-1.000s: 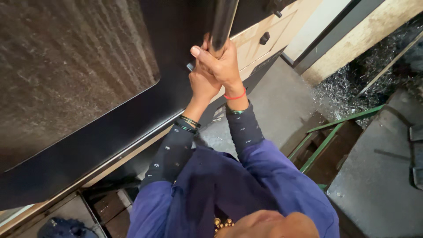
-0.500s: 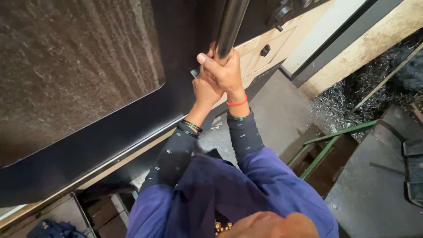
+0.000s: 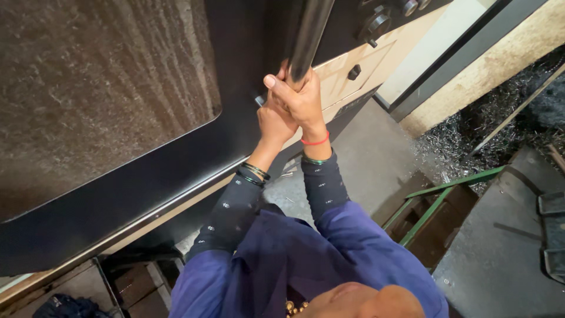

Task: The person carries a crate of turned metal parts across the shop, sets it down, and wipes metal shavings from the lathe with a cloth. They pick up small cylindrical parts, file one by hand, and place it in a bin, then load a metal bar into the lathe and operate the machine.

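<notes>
Both hands, left hand [image 3: 273, 123] and right hand [image 3: 303, 100], grip wrapped tight round the long dark metal bar handle [image 3: 309, 32] at the black machine door [image 3: 147, 176] right edge, open grey floor [image 3: 365, 159] right, green metal frame [image 3: 435, 203] near right.

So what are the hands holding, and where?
Both hands, left and right, wrap around the lower end of a dark metal bar on the black door.

Both hands are wrapped around the bottom end of a long dark metal bar handle [image 3: 309, 32] on a big black machine door [image 3: 147, 176]. The right hand [image 3: 301, 100] is on top, with a red string at its wrist. The left hand [image 3: 272, 125] sits just under it, at 7 o'clock. Shiny metal shavings [image 3: 471, 126] lie on the floor at 3 o'clock. A green metal frame [image 3: 438, 200] stands at 4 o'clock.
</notes>
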Demonstrator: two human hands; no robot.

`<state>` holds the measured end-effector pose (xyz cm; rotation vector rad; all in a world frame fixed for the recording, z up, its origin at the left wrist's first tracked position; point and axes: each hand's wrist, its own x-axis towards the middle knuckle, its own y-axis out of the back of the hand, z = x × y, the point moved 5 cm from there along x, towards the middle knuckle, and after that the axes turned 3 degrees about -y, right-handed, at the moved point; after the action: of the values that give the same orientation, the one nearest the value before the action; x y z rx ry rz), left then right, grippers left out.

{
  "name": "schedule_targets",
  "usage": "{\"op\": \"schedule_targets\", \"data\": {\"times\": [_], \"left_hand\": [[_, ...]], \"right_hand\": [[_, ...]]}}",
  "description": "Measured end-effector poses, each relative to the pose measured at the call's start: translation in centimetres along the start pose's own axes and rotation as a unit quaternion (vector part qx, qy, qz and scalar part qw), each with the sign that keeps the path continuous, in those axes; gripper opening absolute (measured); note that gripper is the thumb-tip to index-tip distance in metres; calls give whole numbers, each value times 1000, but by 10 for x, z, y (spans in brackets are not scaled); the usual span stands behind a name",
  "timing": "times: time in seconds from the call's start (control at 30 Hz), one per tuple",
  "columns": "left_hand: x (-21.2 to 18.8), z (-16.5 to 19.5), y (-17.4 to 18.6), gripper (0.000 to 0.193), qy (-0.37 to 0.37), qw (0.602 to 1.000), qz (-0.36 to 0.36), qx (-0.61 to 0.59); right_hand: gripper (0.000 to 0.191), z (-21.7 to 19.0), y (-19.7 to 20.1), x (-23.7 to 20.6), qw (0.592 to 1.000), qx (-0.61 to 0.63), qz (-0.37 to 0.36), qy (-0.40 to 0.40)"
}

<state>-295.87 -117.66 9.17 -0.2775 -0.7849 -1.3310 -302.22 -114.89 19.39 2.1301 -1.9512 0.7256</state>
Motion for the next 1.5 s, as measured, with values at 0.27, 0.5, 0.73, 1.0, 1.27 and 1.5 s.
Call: {"op": "schedule_targets", "data": {"times": [0.27,0.5,0.73,1.0,1.27,1.5], "left_hand": [[-1,1,-2,51,-35,999,12,20],[-2,-3,-5,52,-49,998,11,48],[-1,-4,-4,51,-39,999,6,28],[-2,11,7,38,-44,997,69,1],[3,33,17,32,-36,995,89,-10],[7,41,30,41,55,996,36,-59]], "right_hand": [[24,-2,1,-1,1000,-22,14,-3],[24,-1,3,-1,999,-37,17,35],[24,-1,2,-1,1000,-20,10,13],[39,32,44,-33,977,-55,99,183],[26,119,154,-195,925,-205,316,-41],[23,140,152,-250,928,-184,309,-101]]}}
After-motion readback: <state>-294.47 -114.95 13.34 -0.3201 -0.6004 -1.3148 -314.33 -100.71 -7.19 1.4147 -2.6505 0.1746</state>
